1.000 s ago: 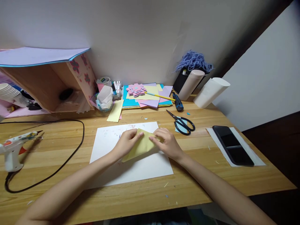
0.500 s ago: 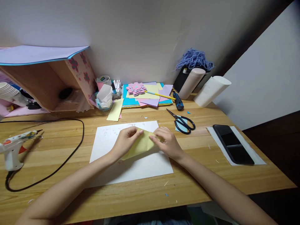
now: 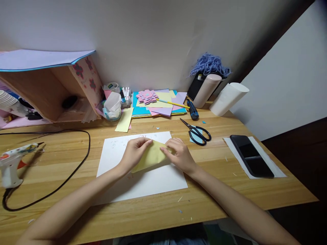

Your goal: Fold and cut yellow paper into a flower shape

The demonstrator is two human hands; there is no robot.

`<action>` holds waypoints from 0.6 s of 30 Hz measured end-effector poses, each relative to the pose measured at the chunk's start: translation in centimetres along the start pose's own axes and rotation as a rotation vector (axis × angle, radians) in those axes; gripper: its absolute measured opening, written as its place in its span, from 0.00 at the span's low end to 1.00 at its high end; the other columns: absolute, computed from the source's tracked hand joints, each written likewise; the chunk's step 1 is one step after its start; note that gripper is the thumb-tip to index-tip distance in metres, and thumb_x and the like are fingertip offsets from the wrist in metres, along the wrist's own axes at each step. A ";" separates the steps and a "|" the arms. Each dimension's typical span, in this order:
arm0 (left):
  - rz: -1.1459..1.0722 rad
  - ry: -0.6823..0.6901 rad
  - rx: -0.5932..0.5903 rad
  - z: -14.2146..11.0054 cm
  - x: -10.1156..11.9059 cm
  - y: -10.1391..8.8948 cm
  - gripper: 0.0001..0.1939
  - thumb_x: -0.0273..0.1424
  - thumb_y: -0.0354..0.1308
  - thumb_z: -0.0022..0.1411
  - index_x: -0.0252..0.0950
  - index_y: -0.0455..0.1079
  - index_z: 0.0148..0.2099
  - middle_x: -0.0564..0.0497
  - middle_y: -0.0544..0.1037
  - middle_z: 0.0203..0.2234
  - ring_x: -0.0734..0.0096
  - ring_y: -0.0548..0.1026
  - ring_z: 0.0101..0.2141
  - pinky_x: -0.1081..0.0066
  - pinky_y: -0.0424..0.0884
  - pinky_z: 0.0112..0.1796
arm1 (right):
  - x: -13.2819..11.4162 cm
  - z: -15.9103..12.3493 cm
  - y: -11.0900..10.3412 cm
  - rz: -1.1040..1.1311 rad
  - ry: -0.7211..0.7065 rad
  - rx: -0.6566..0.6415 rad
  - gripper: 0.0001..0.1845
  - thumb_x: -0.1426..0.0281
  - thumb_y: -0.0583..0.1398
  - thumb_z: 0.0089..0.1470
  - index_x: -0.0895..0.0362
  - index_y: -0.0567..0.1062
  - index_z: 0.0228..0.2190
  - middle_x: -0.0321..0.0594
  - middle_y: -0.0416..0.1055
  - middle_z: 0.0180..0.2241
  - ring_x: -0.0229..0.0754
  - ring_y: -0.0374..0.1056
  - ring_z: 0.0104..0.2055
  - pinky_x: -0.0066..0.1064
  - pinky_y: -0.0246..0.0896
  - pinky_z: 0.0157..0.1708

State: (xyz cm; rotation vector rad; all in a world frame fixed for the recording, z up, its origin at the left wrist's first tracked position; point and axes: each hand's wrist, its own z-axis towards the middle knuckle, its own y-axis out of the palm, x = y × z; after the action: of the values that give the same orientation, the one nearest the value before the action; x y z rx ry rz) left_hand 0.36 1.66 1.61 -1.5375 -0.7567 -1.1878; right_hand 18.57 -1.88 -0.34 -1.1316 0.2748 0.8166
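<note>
A yellow sheet of paper (image 3: 150,157) is held tilted above a white sheet (image 3: 163,185) on the wooden table. My left hand (image 3: 135,151) pinches its upper left edge between thumb and fingers. At the upper right edge, my right hand (image 3: 180,154) grips it with thumb and bent fingers. A faint crease runs down the yellow paper near its right side. Black-handled scissors (image 3: 201,134) lie to the right of my right hand, partly over a small blue paper piece. Marks and smudges show along the white sheet's top edge.
A glue gun (image 3: 12,163) with a looping black cable (image 3: 88,149) stands left. Behind are a cardboard box (image 3: 89,81), coloured papers with a pink paper flower (image 3: 147,97), and a utility knife (image 3: 192,109). A paper roll (image 3: 228,98) and a phone (image 3: 251,156) are right.
The whole view has shifted slightly, with table items appearing a little further left. Both hands keep their hold on the yellow paper, with hardly any change in its position.
</note>
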 end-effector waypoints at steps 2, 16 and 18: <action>0.002 0.000 -0.002 0.1 -0.1 0.0 0.17 0.42 0.52 0.56 0.34 0.73 0.32 0.50 0.77 0.29 0.69 0.70 0.31 0.74 0.64 0.31 | 0.0 0.0 0.1 -0.007 0.007 0.003 0.13 0.67 0.54 0.54 0.56 0.66 0.21 0.37 0.66 0.22 0.39 0.60 0.28 0.33 0.53 0.32; 0.007 0.050 0.058 -0.1 0.3 -0.3 0.16 0.41 0.52 0.56 0.33 0.72 0.31 0.50 0.76 0.29 0.69 0.71 0.31 0.75 0.64 0.31 | 0.6 0.5 -1.0 0.052 0.050 0.070 0.10 0.64 0.60 0.49 0.56 0.68 0.22 0.38 0.69 0.25 0.42 0.63 0.31 0.35 0.55 0.35; 0.017 0.053 0.074 -0.1 0.4 -0.4 0.17 0.42 0.52 0.56 0.33 0.72 0.31 0.50 0.76 0.27 0.70 0.71 0.30 0.75 0.64 0.29 | 0.9 0.8 -1.4 0.132 0.093 0.097 0.10 0.64 0.61 0.48 0.56 0.69 0.21 0.38 0.69 0.25 0.41 0.64 0.31 0.34 0.56 0.34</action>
State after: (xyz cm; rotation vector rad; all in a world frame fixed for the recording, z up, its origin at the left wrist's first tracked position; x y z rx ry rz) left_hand 0.09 1.64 2.12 -1.4431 -0.7434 -1.1709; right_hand 20.06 -1.07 0.45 -1.0697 0.4659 0.8582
